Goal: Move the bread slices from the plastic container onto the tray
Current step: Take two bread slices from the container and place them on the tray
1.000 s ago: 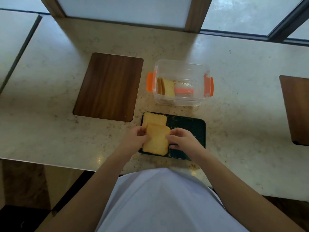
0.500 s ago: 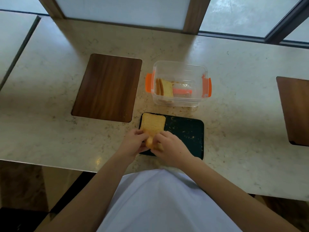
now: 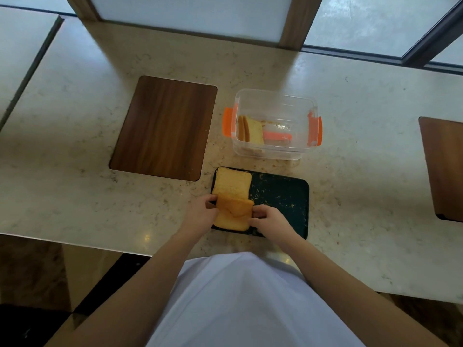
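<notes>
A dark tray (image 3: 280, 204) lies on the counter near me, strewn with crumbs. One bread slice (image 3: 231, 182) lies flat at its far left corner. Nearer me, two slices (image 3: 234, 212) overlap on the tray's left side, the upper one tilted. My left hand (image 3: 200, 215) grips their left edge and my right hand (image 3: 266, 220) pinches their right edge. Behind the tray stands the clear plastic container (image 3: 275, 96) with orange clips; a few bread slices (image 3: 250, 131) stand upright at its left end.
A dark wooden board (image 3: 164, 127) is set in the marble counter to the left of the container. Another wooden board (image 3: 443, 166) lies at the right edge. Window frames run along the back. The counter's front edge is just below the tray.
The slice I held flat between both hands came down onto the tray's near left part. My right hand crossed over it, then drew back to its right edge.
</notes>
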Motion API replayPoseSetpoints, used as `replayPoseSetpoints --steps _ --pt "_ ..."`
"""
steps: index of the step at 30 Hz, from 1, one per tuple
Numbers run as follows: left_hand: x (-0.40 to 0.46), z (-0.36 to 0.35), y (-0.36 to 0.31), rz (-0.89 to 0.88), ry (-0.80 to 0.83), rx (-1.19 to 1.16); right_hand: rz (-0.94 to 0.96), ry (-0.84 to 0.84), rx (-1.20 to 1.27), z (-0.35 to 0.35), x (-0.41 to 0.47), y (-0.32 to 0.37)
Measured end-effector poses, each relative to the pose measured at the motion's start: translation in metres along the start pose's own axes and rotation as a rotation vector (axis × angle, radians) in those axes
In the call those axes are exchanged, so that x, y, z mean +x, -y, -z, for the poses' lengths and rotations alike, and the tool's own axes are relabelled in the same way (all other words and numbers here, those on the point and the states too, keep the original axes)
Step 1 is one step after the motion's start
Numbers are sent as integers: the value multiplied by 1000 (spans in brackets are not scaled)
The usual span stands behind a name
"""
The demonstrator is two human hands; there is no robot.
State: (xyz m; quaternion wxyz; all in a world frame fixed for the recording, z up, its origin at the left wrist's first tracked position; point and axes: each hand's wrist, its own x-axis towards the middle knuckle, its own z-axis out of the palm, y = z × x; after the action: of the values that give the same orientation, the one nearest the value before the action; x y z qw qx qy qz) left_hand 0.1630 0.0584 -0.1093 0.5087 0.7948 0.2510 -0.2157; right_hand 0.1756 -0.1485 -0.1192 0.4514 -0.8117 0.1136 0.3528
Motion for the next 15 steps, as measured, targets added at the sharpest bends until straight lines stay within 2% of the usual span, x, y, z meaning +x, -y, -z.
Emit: replayPoseSetpoints --steps 5,8,15 --pt "0 -1 4 -114 -93 277 1 29 -38 -9 0 3" --pt "-1 -2 4 -183 -83 417 8 31 -70 -11 1 3" --pt "-3 -1 2 -209 -62 583 1 44 -154 -13 3 7"
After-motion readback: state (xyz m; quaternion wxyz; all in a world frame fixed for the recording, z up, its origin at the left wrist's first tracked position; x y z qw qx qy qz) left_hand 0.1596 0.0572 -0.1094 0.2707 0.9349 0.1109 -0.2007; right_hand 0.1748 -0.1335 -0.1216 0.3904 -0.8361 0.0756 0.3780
